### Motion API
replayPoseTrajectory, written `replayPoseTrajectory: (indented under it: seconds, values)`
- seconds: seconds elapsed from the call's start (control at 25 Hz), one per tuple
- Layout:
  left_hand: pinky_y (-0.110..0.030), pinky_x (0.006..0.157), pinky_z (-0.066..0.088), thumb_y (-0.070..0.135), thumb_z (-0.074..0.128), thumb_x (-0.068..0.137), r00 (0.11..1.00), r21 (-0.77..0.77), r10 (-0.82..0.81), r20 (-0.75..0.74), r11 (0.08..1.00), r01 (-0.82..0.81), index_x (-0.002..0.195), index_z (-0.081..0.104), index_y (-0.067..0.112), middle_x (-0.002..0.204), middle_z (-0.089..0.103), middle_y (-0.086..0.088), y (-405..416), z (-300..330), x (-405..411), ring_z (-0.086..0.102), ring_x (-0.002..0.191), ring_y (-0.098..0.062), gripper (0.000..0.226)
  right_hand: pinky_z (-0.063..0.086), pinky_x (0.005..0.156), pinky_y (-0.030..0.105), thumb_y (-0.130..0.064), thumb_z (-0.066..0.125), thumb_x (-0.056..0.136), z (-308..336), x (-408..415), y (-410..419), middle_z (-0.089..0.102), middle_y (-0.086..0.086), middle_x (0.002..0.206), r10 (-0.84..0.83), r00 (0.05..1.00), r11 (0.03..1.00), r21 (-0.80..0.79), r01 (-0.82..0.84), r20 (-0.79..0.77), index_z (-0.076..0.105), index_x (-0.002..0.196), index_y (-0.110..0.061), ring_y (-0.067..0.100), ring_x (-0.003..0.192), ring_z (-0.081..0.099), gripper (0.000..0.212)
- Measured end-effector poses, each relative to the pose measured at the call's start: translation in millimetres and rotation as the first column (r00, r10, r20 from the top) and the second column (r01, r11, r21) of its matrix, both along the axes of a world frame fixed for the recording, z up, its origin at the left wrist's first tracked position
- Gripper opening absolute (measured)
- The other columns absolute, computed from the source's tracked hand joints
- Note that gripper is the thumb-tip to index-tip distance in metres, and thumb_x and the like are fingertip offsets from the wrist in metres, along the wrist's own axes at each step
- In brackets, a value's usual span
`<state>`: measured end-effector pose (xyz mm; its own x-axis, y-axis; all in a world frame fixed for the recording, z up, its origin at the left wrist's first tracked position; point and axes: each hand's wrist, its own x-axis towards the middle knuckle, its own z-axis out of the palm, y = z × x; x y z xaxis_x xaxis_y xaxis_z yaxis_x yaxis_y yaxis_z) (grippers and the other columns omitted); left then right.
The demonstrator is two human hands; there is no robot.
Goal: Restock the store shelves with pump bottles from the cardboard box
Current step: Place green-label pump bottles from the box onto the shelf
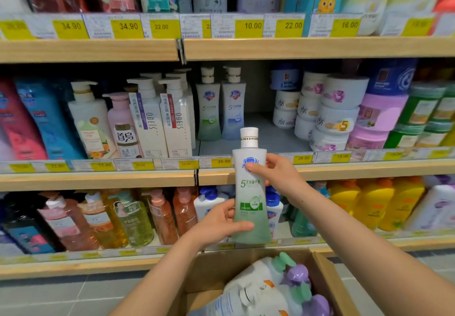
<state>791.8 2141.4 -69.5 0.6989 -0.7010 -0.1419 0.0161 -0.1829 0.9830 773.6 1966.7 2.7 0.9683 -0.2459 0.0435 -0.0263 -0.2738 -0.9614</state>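
Below the hands, the cardboard box [327,281] holds more pump bottles [258,288]. The left hand [216,222] wraps the base of an upright green bottle [250,192]; the right hand [278,172] pinches its shoulder. Beyond the fingertips, a matching green bottle [208,108] stands on the middle shelf [270,135], beside a blue one [232,108].

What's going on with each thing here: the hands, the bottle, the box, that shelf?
Green-tinted bottle with white cap: upright, held in the air.
Left hand: grips the bottle's lower part.
Right hand: grips its upper part.
Brown cardboard box: open, bottles inside.
Middle wooden shelf: bare gap beside two matching bottles.
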Motion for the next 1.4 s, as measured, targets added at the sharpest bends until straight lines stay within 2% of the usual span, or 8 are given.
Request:
replayPoseTrajectory:
  seconds: [0.24, 0.4, 0.52, 0.6, 0.64, 0.8, 1.16, 1.4]
  values:
    - [-0.035, 0.091, 0.053, 0.008, 0.074, 0.078, 0.997, -0.041, 0.024, 0.071, 0.999, -0.021, 0.124, 0.051, 0.016, 0.117, 0.067, -0.003, -14.8, -0.2, 7.4, 0.065, 0.105, -0.015, 0.052, 0.055, 0.062, 0.032, -0.024, 0.081, 0.069, -6.9, -10.1, -12.6, 0.066, -0.001, 0.103, 0.113, 0.987, 0.981, -0.143, -0.128, -0.112, 0.051, 0.116, -0.026, 0.016, 0.090, 0.066, 0.056]
    - [-0.018, 0.077, 0.053, 0.022, 0.071, 0.081, 0.926, -0.059, 0.173, 0.336, 0.985, -0.162, 0.126, 0.049, 0.026, 0.111, 0.065, 0.005, -13.9, 23.7, 17.5, 0.064, 0.097, -0.003, 0.050, 0.053, 0.058, 0.027, -0.018, 0.082, 0.067, 10.4, -2.9, -16.4, 0.065, -0.001, 0.105, 0.098, 0.992, 0.983, -0.164, -0.085, 0.074, 0.050, 0.114, -0.024, 0.018, 0.090, 0.065, 0.058]
    - [-0.021, 0.083, 0.045, 0.041, 0.050, 0.090, 0.491, -0.101, 0.437, 0.754, 0.815, -0.570, 0.130, 0.046, 0.021, 0.112, 0.057, 0.008, 22.7, 42.6, 52.4, 0.055, 0.101, -0.006, 0.044, 0.055, 0.072, 0.030, -0.018, 0.081, 0.068, 38.0, 13.2, -15.1, 0.065, -0.005, 0.112, 0.096, 0.969, 0.979, -0.197, -0.050, 0.229, 0.049, 0.117, -0.024, 0.013, 0.098, 0.064, 0.059]
    - [-0.035, 0.092, 0.042, 0.047, 0.038, 0.093, 0.162, -0.102, 0.319, 0.934, 0.672, -0.734, 0.127, 0.049, 0.014, 0.114, 0.055, -0.001, 58.0, 37.4, 82.2, 0.051, 0.107, -0.017, 0.049, 0.054, 0.083, 0.029, -0.019, 0.081, 0.069, 54.3, 26.7, -8.0, 0.064, -0.007, 0.113, 0.118, 0.947, 0.968, -0.249, -0.042, 0.300, 0.048, 0.119, -0.025, 0.006, 0.100, 0.062, 0.061]
    - [-0.040, 0.093, 0.040, 0.047, 0.035, 0.091, 0.088, -0.082, 0.232, 0.969, 0.634, -0.769, 0.124, 0.051, 0.011, 0.112, 0.056, -0.004, 73.3, 31.2, 95.0, 0.051, 0.107, -0.022, 0.051, 0.053, 0.085, 0.027, -0.020, 0.081, 0.069, 61.0, 33.7, -2.2, 0.064, -0.008, 0.114, 0.131, 0.936, 0.959, -0.281, -0.036, 0.328, 0.047, 0.121, -0.026, 0.005, 0.100, 0.062, 0.062]
    - [-0.042, 0.091, 0.035, 0.045, 0.036, 0.088, 0.050, 0.024, 0.026, 0.998, 0.597, -0.802, 0.112, 0.057, 0.006, 0.105, 0.054, -0.010, 92.7, 3.5, 122.8, 0.049, 0.099, -0.029, 0.050, 0.051, 0.087, 0.027, -0.019, 0.079, 0.071, 66.5, 71.2, 21.2, 0.062, -0.007, 0.117, 0.157, 0.896, 0.939, -0.343, -0.006, 0.414, 0.043, 0.124, -0.026, 0.008, 0.104, 0.059, 0.064]
    - [-0.047, 0.101, 0.024, 0.039, 0.043, 0.082, -0.178, -0.201, 0.096, 0.979, 0.566, -0.800, 0.107, 0.047, 0.009, 0.107, 0.041, -0.011, 82.5, -24.1, 145.6, 0.040, 0.101, -0.031, 0.039, 0.049, 0.094, 0.032, -0.012, 0.078, 0.071, 32.8, 162.0, 43.6, 0.063, 0.000, 0.113, 0.083, 0.913, 0.958, -0.285, 0.038, 0.400, 0.043, 0.124, -0.017, 0.013, 0.107, 0.059, 0.064]
    - [-0.046, 0.101, 0.023, 0.039, 0.041, 0.081, -0.230, -0.231, 0.075, 0.970, 0.566, -0.791, 0.106, 0.044, 0.010, 0.107, 0.038, -0.009, 82.7, -26.0, 147.7, 0.038, 0.102, -0.030, 0.038, 0.048, 0.089, 0.032, -0.014, 0.076, 0.074, 21.9, 203.1, 44.0, 0.062, 0.008, 0.122, 0.006, 0.938, 0.967, -0.243, 0.083, 0.346, 0.040, 0.130, -0.012, 0.022, 0.107, 0.060, 0.066]
